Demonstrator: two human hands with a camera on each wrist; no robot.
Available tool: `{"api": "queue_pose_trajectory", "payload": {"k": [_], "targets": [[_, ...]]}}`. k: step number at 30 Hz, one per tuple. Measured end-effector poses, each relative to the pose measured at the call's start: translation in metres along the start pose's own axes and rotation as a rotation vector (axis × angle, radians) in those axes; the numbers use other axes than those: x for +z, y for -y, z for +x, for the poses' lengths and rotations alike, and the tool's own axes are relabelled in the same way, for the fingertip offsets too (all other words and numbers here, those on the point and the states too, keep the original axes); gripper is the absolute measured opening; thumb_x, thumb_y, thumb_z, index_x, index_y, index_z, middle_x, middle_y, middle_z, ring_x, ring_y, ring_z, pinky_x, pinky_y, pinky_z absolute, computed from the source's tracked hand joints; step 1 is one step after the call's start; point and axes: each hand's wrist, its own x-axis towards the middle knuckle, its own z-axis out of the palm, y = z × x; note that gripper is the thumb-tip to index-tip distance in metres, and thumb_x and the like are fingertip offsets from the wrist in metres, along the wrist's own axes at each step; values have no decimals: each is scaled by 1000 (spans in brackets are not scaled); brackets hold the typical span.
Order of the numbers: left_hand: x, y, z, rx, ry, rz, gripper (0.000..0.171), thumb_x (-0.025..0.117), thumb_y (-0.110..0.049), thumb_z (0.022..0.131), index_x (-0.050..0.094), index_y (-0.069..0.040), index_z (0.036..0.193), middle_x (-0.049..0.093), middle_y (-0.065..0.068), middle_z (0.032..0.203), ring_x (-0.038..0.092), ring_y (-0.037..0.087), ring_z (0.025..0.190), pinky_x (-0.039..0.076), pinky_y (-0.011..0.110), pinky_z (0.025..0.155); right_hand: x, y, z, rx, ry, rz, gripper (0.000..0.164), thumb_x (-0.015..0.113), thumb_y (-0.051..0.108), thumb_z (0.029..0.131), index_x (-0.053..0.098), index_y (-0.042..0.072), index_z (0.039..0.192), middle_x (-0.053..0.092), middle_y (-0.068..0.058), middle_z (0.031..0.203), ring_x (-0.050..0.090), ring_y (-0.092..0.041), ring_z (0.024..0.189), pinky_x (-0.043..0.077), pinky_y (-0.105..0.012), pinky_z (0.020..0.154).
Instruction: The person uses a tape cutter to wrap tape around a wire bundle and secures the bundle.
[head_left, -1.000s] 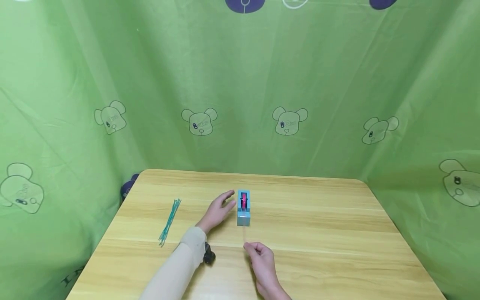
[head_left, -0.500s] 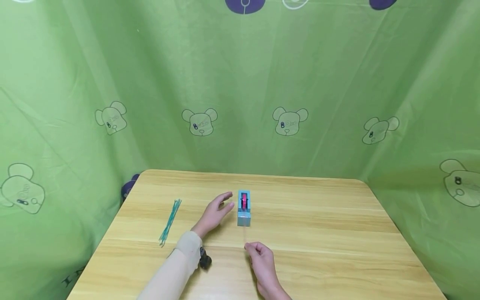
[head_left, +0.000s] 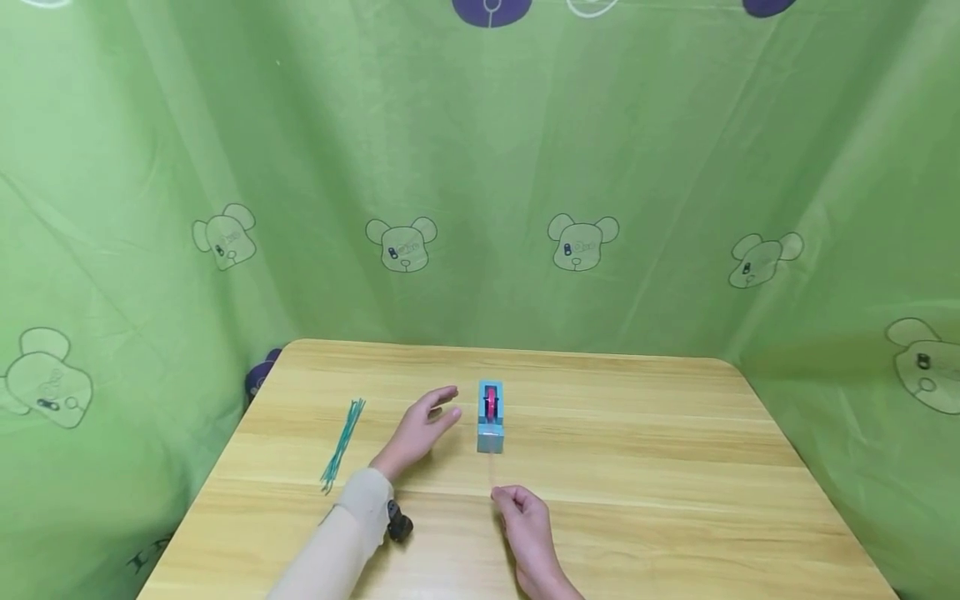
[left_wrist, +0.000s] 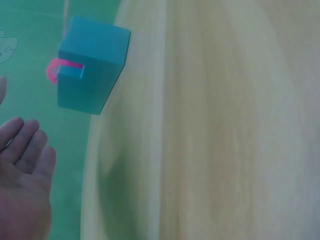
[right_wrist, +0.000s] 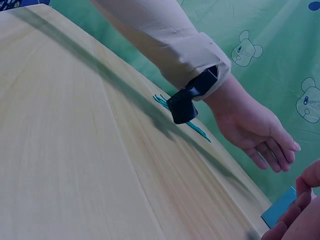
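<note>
A blue tape dispenser [head_left: 491, 440] with a pink reel stands on the table, and its side shows in the left wrist view as a blue block [left_wrist: 95, 50]. From its front a clear strip of tape [head_left: 492, 472] runs toward the person. The right hand [head_left: 528, 533] pinches the end of that strip between thumb and forefinger. Left of the dispenser, the left hand [head_left: 417, 432] hovers with fingers spread and relaxed, holding nothing and apart from the dispenser. In the right wrist view the right hand [right_wrist: 300, 215] shows only partly, at the lower right corner.
A bundle of teal twist ties [head_left: 343, 445] lies on the left of the wooden table [head_left: 645, 467]. A green curtain [head_left: 480, 150] printed with bear heads hangs around the back and sides. A black camera [head_left: 399, 523] is strapped to the left wrist.
The left hand has drawn away from the dispenser, leftward and toward the person. The right hand keeps its pinch on the tape and has hardly moved.
</note>
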Motion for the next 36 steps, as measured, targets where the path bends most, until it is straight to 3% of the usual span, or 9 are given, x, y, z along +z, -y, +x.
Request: {"api": "queue_pose_trajectory", "payload": {"k": [2,5,9,15,36], "targets": [[-4,-13,-5,-5,1,-20,50,59,-19,101,44,1,144,47,19,145,41,37,135,31,53,111,0,0,1,-2,9,-1,25,58,16,99,64,-8,103,45,2,72,41,-11,62,37,-23,56],[-6,-12,-6,-15,-3,-28,50,59,-20,101,44,2,143,47,19,145,42,36,134,31,52,111,0,0,0,-4,12,0,25,57,15,99,64,-8,104,44,3,71,41,-11,61,36,-23,55],[-6,4,-4,-13,-21,-21,51,60,-21,100,44,0,144,48,16,144,42,34,134,31,52,111,0,0,0,-5,7,-3,24,58,14,99,64,-9,103,44,3,71,41,-10,61,36,-22,54],[-10,22,-3,4,-49,6,52,64,-31,97,49,-10,143,52,9,143,46,25,132,34,47,110,1,-2,1,2,-5,-3,24,58,15,99,64,-8,103,46,3,73,42,-11,63,37,-22,55],[-44,7,-29,0,-131,63,53,69,-35,93,54,-11,138,58,2,135,52,19,126,37,38,109,1,-1,-1,8,-16,8,25,61,19,98,65,-5,104,45,3,72,41,-11,64,36,-22,56]]}}
